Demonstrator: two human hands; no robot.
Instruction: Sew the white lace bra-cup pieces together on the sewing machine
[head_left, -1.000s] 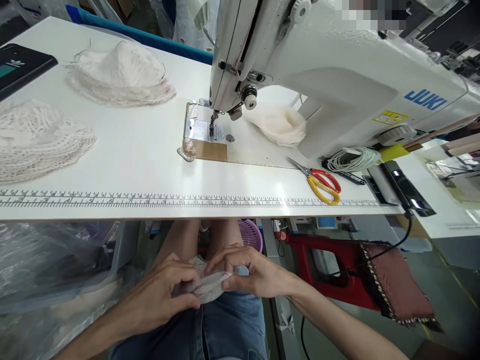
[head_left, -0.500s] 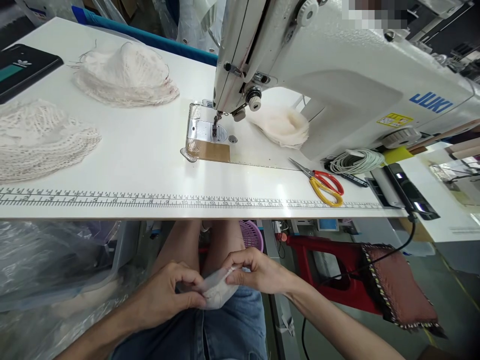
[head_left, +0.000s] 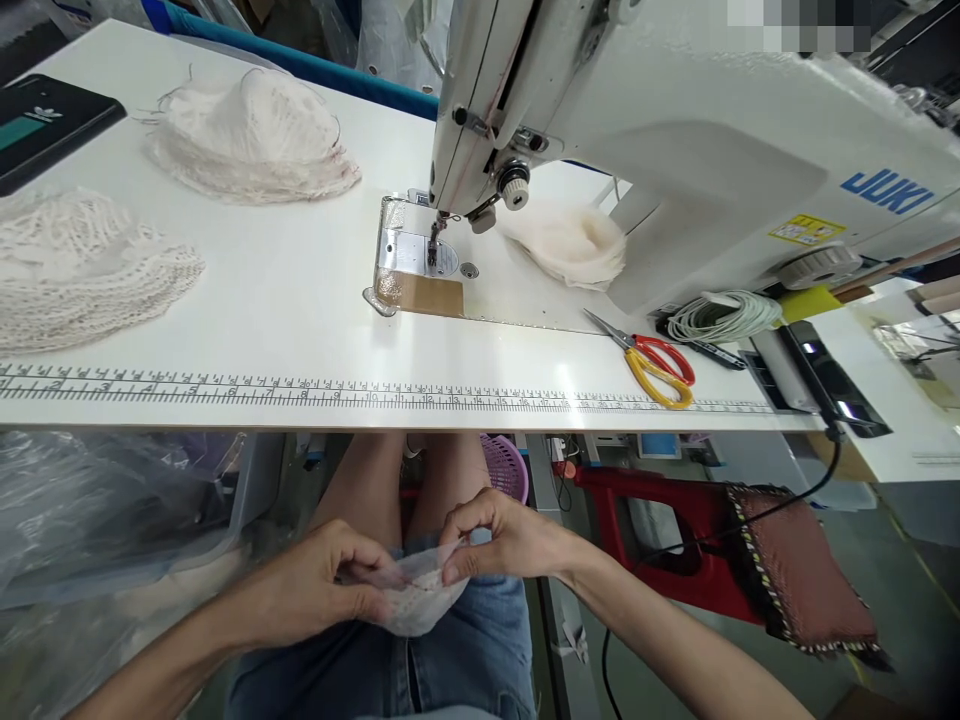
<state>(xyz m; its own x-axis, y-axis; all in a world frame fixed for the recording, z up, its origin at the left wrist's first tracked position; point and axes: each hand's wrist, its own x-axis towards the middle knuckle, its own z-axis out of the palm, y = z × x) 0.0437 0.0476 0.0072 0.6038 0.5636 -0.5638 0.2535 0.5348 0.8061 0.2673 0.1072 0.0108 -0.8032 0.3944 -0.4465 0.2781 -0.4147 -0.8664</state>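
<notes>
Below the table's front edge, over my lap, both hands pinch a small piece of thin white lace fabric [head_left: 420, 600]. My left hand [head_left: 315, 590] grips its left side with thumb and fingers. My right hand [head_left: 502, 540] pinches its upper right edge. The piece hangs down between them onto my denim shorts [head_left: 450, 660]. Above, the white sewing machine [head_left: 675, 150] stands on the table with its needle and presser foot [head_left: 433, 250] over the metal plate, nothing under it.
Two stacks of white lace pieces [head_left: 255, 135] [head_left: 82, 265] lie on the left of the white table [head_left: 300, 330]. A pale stack of cups [head_left: 577, 245] sits behind the needle. Red-and-yellow scissors [head_left: 652, 365] lie right. A plastic bag [head_left: 97, 520] is at my left, a cushioned red stool [head_left: 795, 575] at my right.
My hands have kept working the lace piece in my lap; the right hand shifted its pinch along the upper edge and the fabric now hangs lower. The view tilted slightly.
</notes>
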